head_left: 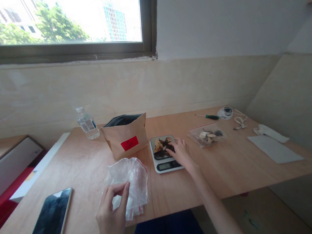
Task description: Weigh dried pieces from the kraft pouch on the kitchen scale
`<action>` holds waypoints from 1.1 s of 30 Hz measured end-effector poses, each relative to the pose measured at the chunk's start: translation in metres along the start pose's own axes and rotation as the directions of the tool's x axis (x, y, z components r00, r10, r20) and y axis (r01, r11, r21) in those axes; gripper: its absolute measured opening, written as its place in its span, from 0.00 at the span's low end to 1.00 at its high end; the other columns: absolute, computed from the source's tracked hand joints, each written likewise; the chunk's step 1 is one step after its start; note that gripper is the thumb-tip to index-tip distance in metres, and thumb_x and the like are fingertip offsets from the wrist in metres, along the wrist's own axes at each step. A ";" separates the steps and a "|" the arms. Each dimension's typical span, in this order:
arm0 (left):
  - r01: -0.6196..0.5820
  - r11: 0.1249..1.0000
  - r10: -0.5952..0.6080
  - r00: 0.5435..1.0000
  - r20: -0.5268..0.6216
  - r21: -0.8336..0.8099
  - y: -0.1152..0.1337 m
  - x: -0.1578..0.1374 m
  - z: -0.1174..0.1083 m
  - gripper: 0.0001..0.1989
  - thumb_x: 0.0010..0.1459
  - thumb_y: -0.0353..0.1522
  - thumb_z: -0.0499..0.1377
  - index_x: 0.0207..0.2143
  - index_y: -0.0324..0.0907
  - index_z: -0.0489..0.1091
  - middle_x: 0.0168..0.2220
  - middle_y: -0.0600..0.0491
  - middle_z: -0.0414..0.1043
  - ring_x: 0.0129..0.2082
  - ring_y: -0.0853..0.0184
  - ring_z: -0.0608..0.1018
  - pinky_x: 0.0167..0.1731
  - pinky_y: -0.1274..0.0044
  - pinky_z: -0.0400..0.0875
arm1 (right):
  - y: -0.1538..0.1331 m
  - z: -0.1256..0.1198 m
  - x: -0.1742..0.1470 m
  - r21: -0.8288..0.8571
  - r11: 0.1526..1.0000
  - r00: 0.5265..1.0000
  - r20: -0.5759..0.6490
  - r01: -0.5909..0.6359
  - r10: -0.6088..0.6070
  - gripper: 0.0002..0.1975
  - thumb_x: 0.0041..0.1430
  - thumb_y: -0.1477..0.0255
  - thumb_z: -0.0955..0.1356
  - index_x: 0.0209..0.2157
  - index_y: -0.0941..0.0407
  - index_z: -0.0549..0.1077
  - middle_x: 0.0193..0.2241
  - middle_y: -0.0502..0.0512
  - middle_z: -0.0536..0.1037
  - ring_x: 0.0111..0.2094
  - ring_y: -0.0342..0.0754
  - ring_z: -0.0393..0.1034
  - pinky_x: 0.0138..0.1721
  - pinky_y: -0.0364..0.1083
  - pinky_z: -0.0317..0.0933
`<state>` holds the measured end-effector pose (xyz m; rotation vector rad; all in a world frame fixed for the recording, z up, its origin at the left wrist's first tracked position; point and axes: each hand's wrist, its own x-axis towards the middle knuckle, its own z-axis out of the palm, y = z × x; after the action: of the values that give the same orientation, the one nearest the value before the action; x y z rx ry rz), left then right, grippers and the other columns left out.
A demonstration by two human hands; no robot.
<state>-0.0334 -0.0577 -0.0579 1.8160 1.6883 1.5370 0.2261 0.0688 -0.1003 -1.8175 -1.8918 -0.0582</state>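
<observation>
A white kitchen scale [169,169] with a small display stands mid-table, bearing dark and tan dried pieces [159,145] that look like dried mushrooms. My right hand [181,153] reaches over the scale's right side, thumb and fingers closed around a dark piece. Left of the scale lie several clear zip bags [135,198] with red seal lines. My left hand [112,209] is in front of these bags, thumb and index finger pinched together. Whether a bag's film is between those fingertips cannot be made out. Behind the bags a brown paper pouch [113,145] with a red label stands upright, its top open.
A filled zip bag [208,134] lies right of the scale. Beyond it are a screwdriver [212,117], a white dome camera [225,112] with cable, and white paper [276,149]. A water bottle [88,125] stands back left; a large phone-like device [45,231] sits front left.
</observation>
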 end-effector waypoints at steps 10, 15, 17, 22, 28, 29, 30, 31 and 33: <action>-0.005 1.000 0.005 1.000 -0.009 0.007 0.000 -0.001 -0.004 0.08 0.56 0.39 0.60 0.32 0.44 0.71 0.29 0.56 0.72 0.30 0.69 0.75 0.32 0.79 0.67 | 0.003 -0.004 0.006 0.099 0.995 1.000 -0.016 0.023 -0.022 0.13 0.54 0.66 0.69 0.41 0.54 0.71 0.44 0.61 0.71 0.47 0.58 0.63 0.44 0.54 0.58; -0.013 1.000 0.013 1.000 -0.015 0.016 0.002 0.001 -0.003 0.09 0.56 0.40 0.59 0.31 0.43 0.71 0.29 0.55 0.72 0.29 0.69 0.75 0.32 0.79 0.68 | 0.003 -0.007 0.006 0.260 0.965 0.998 -0.054 0.022 -0.008 0.13 0.53 0.66 0.69 0.39 0.56 0.68 0.40 0.59 0.73 0.45 0.56 0.66 0.45 0.53 0.59; -0.021 0.999 0.021 1.000 -0.019 0.026 0.003 0.001 -0.003 0.10 0.56 0.41 0.59 0.31 0.43 0.71 0.28 0.55 0.73 0.29 0.68 0.75 0.31 0.78 0.68 | 0.003 -0.006 0.007 0.387 0.922 0.998 -0.068 0.025 0.002 0.13 0.53 0.66 0.68 0.39 0.56 0.67 0.40 0.59 0.74 0.43 0.54 0.68 0.45 0.52 0.61; -0.019 1.000 0.019 1.000 -0.012 0.025 0.002 0.001 -0.003 0.10 0.56 0.40 0.59 0.31 0.43 0.71 0.29 0.54 0.73 0.29 0.68 0.75 0.32 0.78 0.68 | 0.002 -0.008 0.011 0.630 0.776 0.996 -0.043 -0.033 0.077 0.11 0.55 0.63 0.66 0.35 0.56 0.67 0.35 0.56 0.76 0.38 0.50 0.71 0.41 0.49 0.64; -0.011 1.000 0.011 1.000 -0.011 0.023 0.003 0.000 -0.002 0.10 0.56 0.40 0.59 0.31 0.43 0.71 0.29 0.55 0.73 0.29 0.69 0.75 0.32 0.79 0.68 | 0.000 -0.022 0.013 0.769 0.635 0.981 -0.061 -0.071 0.183 0.16 0.52 0.58 0.68 0.34 0.56 0.68 0.32 0.56 0.76 0.36 0.49 0.72 0.38 0.47 0.64; -0.009 1.000 0.009 1.000 -0.010 0.022 0.003 0.000 -0.002 0.10 0.56 0.40 0.59 0.31 0.43 0.71 0.29 0.54 0.73 0.29 0.68 0.75 0.32 0.78 0.68 | 0.000 -0.025 0.012 0.781 0.621 0.978 -0.068 -0.071 0.198 0.16 0.52 0.58 0.68 0.34 0.56 0.68 0.32 0.56 0.76 0.36 0.49 0.72 0.38 0.47 0.64; -0.006 1.000 0.006 1.000 -0.010 0.020 0.003 0.000 -0.002 0.10 0.56 0.40 0.59 0.31 0.43 0.71 0.29 0.54 0.73 0.30 0.68 0.75 0.32 0.78 0.68 | 0.002 -0.028 0.012 0.788 0.611 0.975 -0.075 -0.072 0.211 0.16 0.52 0.58 0.69 0.34 0.56 0.68 0.33 0.56 0.76 0.36 0.49 0.72 0.37 0.47 0.64; -0.005 1.000 0.005 1.000 -0.010 0.019 0.003 0.000 -0.002 0.10 0.56 0.40 0.59 0.31 0.43 0.71 0.29 0.54 0.73 0.30 0.68 0.75 0.32 0.78 0.68 | 0.004 -0.032 0.011 0.793 0.605 0.972 -0.078 -0.075 0.222 0.17 0.52 0.58 0.69 0.34 0.57 0.68 0.33 0.56 0.76 0.36 0.49 0.72 0.37 0.47 0.64; -0.003 1.000 0.003 1.000 -0.009 0.017 0.003 0.001 -0.002 0.10 0.56 0.40 0.59 0.31 0.43 0.71 0.29 0.54 0.73 0.30 0.68 0.75 0.32 0.78 0.68 | 0.011 -0.037 0.008 0.798 0.596 0.966 -0.079 -0.088 0.248 0.17 0.51 0.57 0.69 0.33 0.57 0.69 0.32 0.56 0.75 0.35 0.49 0.71 0.36 0.47 0.64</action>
<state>-0.0331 -0.0591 -0.0543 1.8233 1.7080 1.5396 0.2486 0.0632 -0.0682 -1.2737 -1.2639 0.5827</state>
